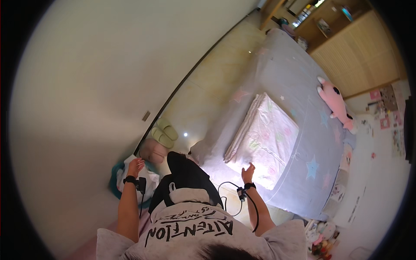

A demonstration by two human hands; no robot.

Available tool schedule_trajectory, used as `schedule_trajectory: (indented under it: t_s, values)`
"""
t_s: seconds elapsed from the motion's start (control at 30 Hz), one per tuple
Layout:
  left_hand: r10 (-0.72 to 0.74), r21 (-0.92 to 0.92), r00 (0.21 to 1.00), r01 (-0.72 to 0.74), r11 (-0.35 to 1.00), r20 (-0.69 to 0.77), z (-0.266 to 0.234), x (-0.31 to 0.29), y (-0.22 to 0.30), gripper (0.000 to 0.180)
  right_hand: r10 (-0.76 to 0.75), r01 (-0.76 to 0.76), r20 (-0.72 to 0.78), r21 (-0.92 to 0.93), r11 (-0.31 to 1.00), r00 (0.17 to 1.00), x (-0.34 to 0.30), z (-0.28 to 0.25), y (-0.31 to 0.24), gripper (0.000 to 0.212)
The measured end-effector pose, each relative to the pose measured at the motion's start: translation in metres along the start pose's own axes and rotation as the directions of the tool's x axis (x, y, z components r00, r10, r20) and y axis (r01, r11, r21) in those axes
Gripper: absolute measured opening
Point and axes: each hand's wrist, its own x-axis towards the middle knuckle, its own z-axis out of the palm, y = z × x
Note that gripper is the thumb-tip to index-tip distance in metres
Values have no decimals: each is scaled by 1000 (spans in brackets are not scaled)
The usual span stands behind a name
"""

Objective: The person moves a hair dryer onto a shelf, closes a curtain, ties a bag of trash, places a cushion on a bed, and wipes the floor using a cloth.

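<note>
Head view shows a folded quilt [269, 138] lying on the bed [299, 102], right hand [248, 173] open at its near edge, left hand [136, 166] unclear, an apparent reach likely calling next for a two-handed grip.

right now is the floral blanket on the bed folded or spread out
Folded: the blanket lies in a rectangular stack, layers showing along its left edge.

This is a bedroom in a home. A bed [288, 76] with a grey-blue, star-patterned sheet takes up much of the floor space, bearing a folded floral quilt [271, 138] and a pink plush toy [334, 102]. Green slippers [163, 133] sit by the wall, a wooden cabinet [362, 52] stands beyond the bed, and small pictures [385, 123] decorate another wall.
</note>
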Motion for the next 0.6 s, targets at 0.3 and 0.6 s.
schedule_trajectory:
  t_s: [0.3, 0.6]
  values:
    - [-89, 2, 927, 94, 996, 364, 57, 95, 56, 28, 718, -557, -87, 569, 605, 691, 68, 7, 186, 49]
    - [-431, 188, 902, 416, 890, 43, 72, 126, 152, 17, 882, -820, -434, 428, 380, 183, 103, -36, 99, 51]
